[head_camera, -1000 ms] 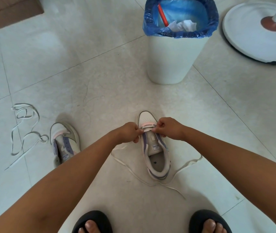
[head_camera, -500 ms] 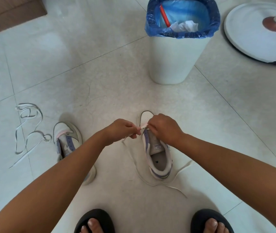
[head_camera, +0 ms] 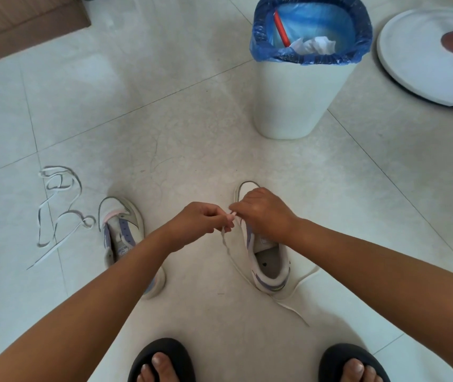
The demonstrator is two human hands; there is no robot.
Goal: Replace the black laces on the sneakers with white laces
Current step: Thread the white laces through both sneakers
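A white and lilac sneaker (head_camera: 271, 267) lies on the floor tiles, toe pointing away from me. A white lace (head_camera: 232, 256) runs through its front eyelets and trails on the floor on both sides. My left hand (head_camera: 199, 220) pinches the lace just left of the shoe. My right hand (head_camera: 264, 213) rests over the sneaker's front, its fingers curled at the eyelets and covering them. A second sneaker (head_camera: 122, 230) without a lace lies to the left, partly hidden by my left forearm. Another loose white lace (head_camera: 57, 213) is coiled further left.
A white bin (head_camera: 299, 100) with a blue liner stands beyond the sneaker. A round white fan base (head_camera: 423, 64) sits at the upper right. My feet in black sandals (head_camera: 162, 362) are at the bottom edge. A brown cardboard piece (head_camera: 24, 20) lies at the top left.
My left hand has moved left, away from the sneaker, drawing the lace out with it. My right hand has shifted further over the sneaker's front.
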